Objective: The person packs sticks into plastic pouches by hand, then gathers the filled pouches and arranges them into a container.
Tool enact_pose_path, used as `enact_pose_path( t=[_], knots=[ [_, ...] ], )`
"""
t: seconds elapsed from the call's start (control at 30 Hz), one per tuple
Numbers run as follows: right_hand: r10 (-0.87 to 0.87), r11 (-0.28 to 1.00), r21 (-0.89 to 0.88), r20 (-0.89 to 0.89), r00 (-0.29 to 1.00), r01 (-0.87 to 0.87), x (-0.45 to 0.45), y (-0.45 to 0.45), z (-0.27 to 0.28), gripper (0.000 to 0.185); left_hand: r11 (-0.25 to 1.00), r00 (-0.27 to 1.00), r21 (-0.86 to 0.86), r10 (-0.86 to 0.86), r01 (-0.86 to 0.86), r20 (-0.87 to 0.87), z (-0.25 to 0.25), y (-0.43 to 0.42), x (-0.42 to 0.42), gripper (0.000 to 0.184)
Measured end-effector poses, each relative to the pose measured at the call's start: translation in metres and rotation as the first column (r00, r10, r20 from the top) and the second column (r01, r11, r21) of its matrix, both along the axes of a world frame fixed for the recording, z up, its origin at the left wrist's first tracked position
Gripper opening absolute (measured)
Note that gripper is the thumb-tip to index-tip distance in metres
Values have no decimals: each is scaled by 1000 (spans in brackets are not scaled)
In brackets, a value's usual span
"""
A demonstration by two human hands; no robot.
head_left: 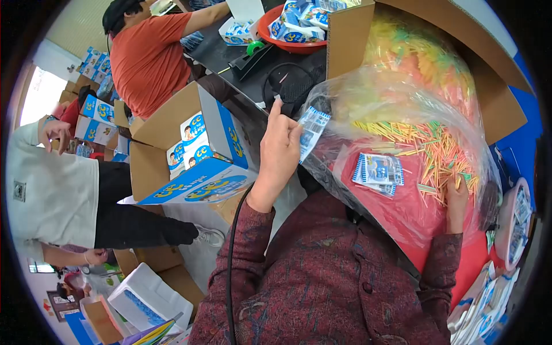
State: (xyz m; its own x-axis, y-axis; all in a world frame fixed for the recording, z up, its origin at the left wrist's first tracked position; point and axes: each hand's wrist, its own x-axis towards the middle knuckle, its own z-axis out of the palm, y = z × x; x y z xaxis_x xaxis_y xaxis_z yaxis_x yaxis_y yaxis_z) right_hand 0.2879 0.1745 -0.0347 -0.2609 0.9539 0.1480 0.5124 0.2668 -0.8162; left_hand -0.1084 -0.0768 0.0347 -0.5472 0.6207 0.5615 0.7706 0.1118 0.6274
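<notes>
My left hand [282, 146] is raised left of the plastic bag, its thumb and fingers closed on a small blue-and-white packet [314, 131]. The index finger points up, with something white at its tip. My right hand [457, 201] reaches into a pile of thin coloured sticks [440, 155], yellow, orange, pink and green, with its fingertips closed among them. The sticks spill from a large clear plastic bag [402, 109] onto a red surface [397, 215]. Between my hands, a few similar packets [379, 171] lie overlapping on the red surface.
A cardboard box [352, 40] surrounds the bag's far end. At left stands an open blue printed carton [201, 181] holding smaller boxes. A red basin [267, 26] of packets sits on the dark table [215, 49]. Two people [152, 63] are nearby. A white tub [509, 230] stands at right.
</notes>
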Motion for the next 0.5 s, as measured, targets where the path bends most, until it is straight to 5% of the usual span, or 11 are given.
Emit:
enact_pose_path(
  t=[0.07,0.3,0.5],
  knots=[
    [-15,1000,-27,-2,1000,15,1,1,-2,26,1000,999,19,-12,13,-35,6,-4,7,8],
    [10,997,-71,-49,999,-14,-4,-2,5,26,971,954,192,-186,142,236,9,-3,25,9],
    [41,999,-23,-27,999,-41,-6,-4,6,25,982,886,149,-170,116,430,0,3,16,8]
  ],
)
